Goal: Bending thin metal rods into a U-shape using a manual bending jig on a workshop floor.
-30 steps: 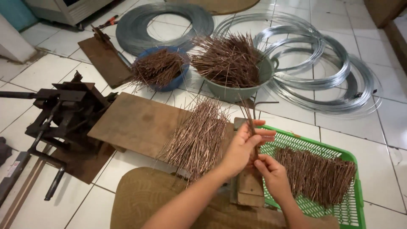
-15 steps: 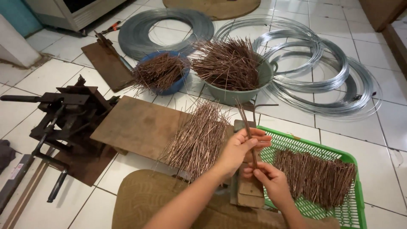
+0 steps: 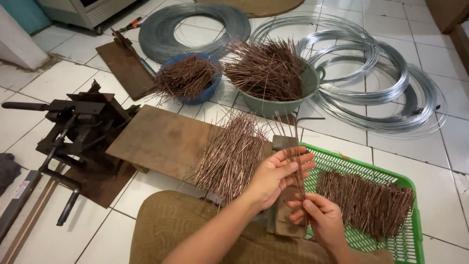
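Copper-coloured rods (image 3: 292,146) pinched in both hands, left hand (image 3: 277,175), right hand (image 3: 320,218), green basket (image 3: 342,161) holding more.

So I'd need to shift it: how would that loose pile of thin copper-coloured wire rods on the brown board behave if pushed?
The pile of thin copper-coloured wire rods would probably scatter, since the rods lie loose and fanned. Being round and straight, they may roll off the brown board. Each looks stiff.

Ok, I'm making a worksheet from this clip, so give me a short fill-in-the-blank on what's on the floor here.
Both hands, left hand and right hand, hold a few thin copper-coloured rods that stand ____.
The mesh basket by the right hand is ____ in colour.
The blue bowl and grey-green basin are both filled with ____.

Missing words: upright; green; rods
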